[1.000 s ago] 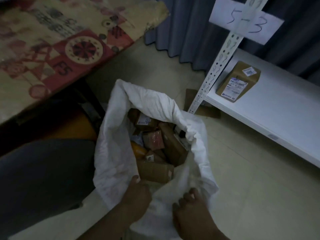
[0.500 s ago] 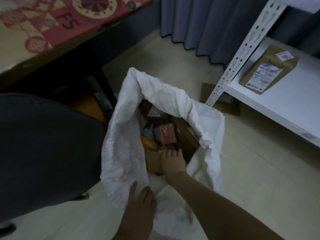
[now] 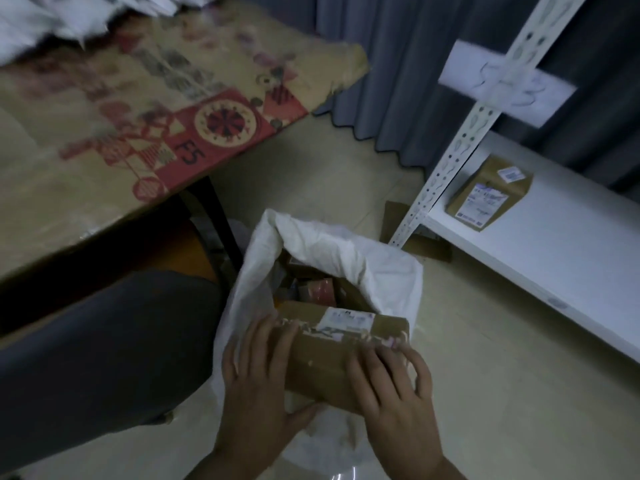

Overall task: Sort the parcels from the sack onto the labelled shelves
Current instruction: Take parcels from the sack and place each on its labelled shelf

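Note:
A white sack (image 3: 332,247) stands open on the floor with several small parcels inside, one of them reddish (image 3: 320,289). Above its near edge I hold a brown cardboard parcel (image 3: 329,358) with a white shipping label on its top. My left hand (image 3: 256,386) grips the parcel's left end and my right hand (image 3: 394,389) grips its right end. To the right a white shelf (image 3: 561,265) carries one brown labelled parcel (image 3: 488,194). A paper label (image 3: 505,83) taped to the shelf post has blurred handwriting on it.
A table covered with patterned cardboard (image 3: 138,126) fills the left, with a dark table leg (image 3: 214,216) beside the sack. My dark-trousered leg (image 3: 97,358) is at lower left. Flat cardboard (image 3: 426,244) lies under the shelf post. Grey curtains (image 3: 398,64) hang behind.
My right hand reached into the sack and lifted out a brown parcel. My left hand left the sack's edge and joined it on the parcel.

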